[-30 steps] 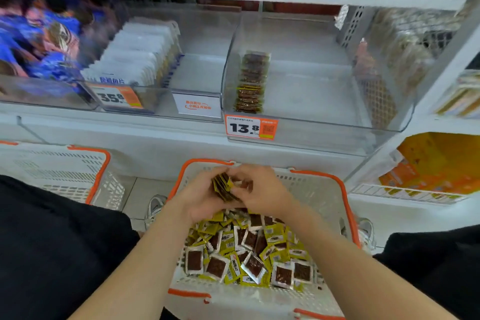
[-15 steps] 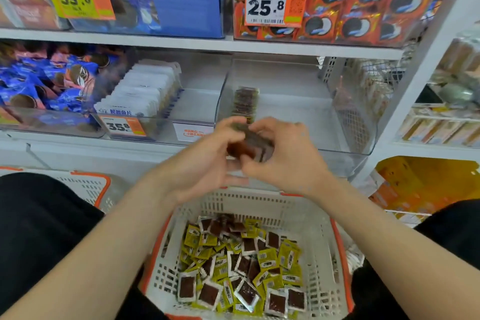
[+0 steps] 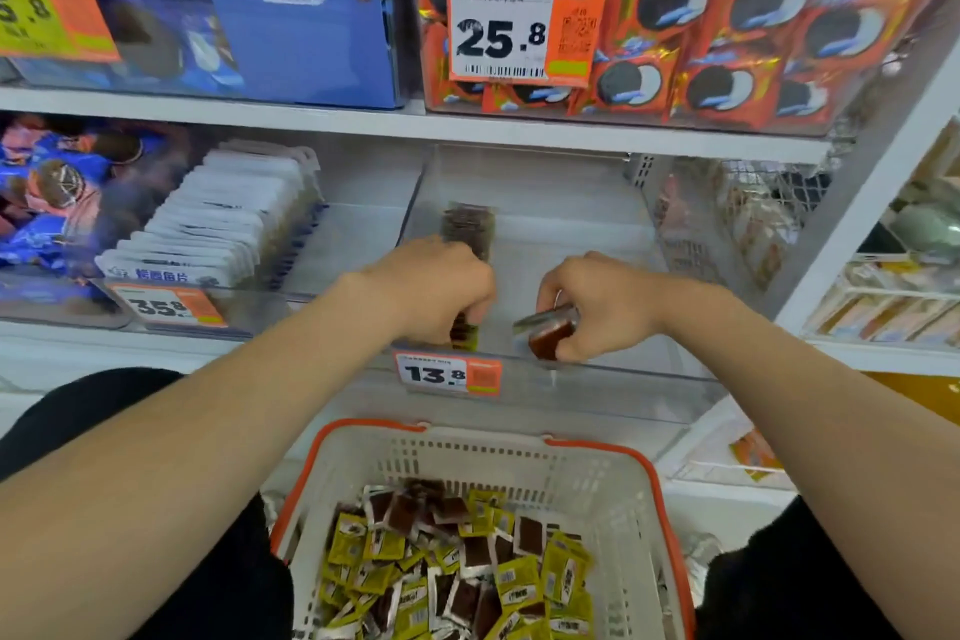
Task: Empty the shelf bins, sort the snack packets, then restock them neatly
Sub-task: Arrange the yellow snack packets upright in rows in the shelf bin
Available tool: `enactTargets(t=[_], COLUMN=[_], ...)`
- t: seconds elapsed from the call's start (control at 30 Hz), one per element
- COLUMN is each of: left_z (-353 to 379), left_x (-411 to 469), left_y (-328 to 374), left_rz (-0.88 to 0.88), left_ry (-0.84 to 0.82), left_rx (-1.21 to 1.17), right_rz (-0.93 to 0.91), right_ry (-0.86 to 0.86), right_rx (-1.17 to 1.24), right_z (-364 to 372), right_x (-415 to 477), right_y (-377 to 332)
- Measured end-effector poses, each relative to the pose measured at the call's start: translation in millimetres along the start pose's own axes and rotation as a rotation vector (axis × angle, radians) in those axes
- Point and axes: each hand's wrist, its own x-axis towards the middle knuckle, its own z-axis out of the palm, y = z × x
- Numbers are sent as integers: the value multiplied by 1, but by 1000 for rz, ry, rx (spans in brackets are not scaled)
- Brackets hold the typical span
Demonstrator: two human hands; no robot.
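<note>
I saw both hands reached into the clear shelf bin (image 3: 628,370) that carried the 13.8 price tag (image 3: 448,373) on its near wall. A row of brown packets (image 3: 467,227) stood on edge along the left side of that bin, running from far to near. The left hand (image 3: 435,287) lay over the near part of the row, fingers curled down around the nearest packets, which showed just below the knuckles. To its right, a gap apart, the right hand (image 3: 600,308) pinched a small stack of brown packets (image 3: 546,334) with silvery edges. The stack was tilted and sat just above the bin's near rim. I could not tell whether it touched the bin floor.

Near me, below the shelf, a white basket (image 3: 587,473) with an orange rim held a loose heap of snack packets (image 3: 457,572), yellow-green ones mixed with brown ones.

In the bin to the left, white pouches (image 3: 228,218) stood filed in a row behind a 35.8 price tag (image 3: 167,307). Further left lay blurred blue cookie packets (image 3: 47,182). On the shelf above, orange cookie packs (image 3: 737,21) filled a bin behind a 25.8 price tag (image 3: 519,23), with a blue display box (image 3: 296,31) to their left.
</note>
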Motion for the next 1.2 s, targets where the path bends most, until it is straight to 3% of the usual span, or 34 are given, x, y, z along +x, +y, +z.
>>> enactTargets(t=[0.13,0.33,0.53,0.6,0.7,0.87,1.07,1.2], left_z=[8,6,7,3,-8,-5,9,5], left_x=[10,18,23,22,9,-22,-40,-55], left_y=[2,4,3,5,-2,-15,-17,-17], left_rz=[19,-73,-195,-235,-319,-265,-176,-99], left_ry=[-103,-17,139,209,288,297,215,350], left_rx=[-7,122,205,258,331,130,20,-164], right_rz=[2,-21,-39,8,143,338,362,319], right_ry=[-149,-245,6,122,153,78,77,13], right_rx=[44,126,194,194,346,411,430,450], right_z=[5,1,23,28,33,35,29,18], right_x=[14,19,34,39,44,54,64,47], right_y=[0,2,-18,-27,-42,-67,-88,-83])
